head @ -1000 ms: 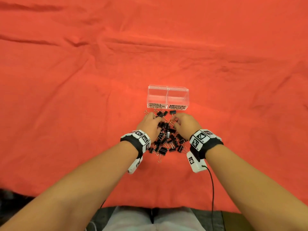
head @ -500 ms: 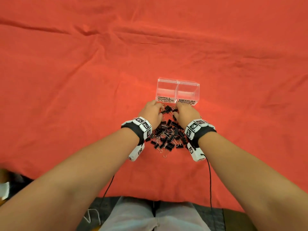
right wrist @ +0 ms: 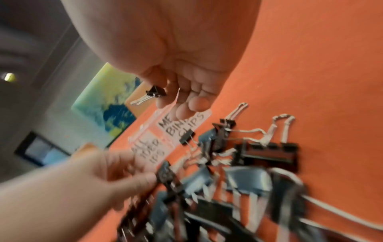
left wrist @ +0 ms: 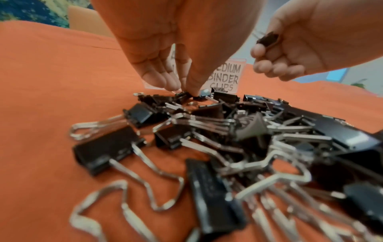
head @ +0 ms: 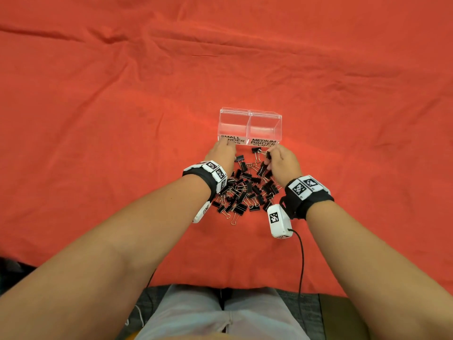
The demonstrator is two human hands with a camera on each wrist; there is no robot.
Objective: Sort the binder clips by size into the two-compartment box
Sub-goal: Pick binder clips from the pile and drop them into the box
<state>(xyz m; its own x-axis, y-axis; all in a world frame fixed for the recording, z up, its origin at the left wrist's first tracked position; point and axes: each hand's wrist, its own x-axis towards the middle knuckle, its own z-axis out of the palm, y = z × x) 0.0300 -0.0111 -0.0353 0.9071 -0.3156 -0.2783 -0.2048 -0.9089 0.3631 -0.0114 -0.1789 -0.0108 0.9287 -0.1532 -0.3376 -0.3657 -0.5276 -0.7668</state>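
Observation:
A clear two-compartment box stands on the red cloth, labelled SMALL BINDER CLIPS on the left and MEDIUM BINDER CLIPS on the right; both compartments look empty. Just in front lies a pile of black binder clips of mixed sizes. My left hand reaches down at the pile's far left edge, below the SMALL label, and its fingertips pinch a small clip that lies on the cloth. My right hand is raised above the pile's far right edge and pinches a small black clip clear of the cloth.
Wrinkled red cloth covers the table on all sides of the box and pile. The table's near edge runs just above my lap. A black cable hangs from the right wrist camera.
My right hand has lifted off the pile with a small clip in its fingers. My left hand has slid to the pile's far left edge, by the box front.

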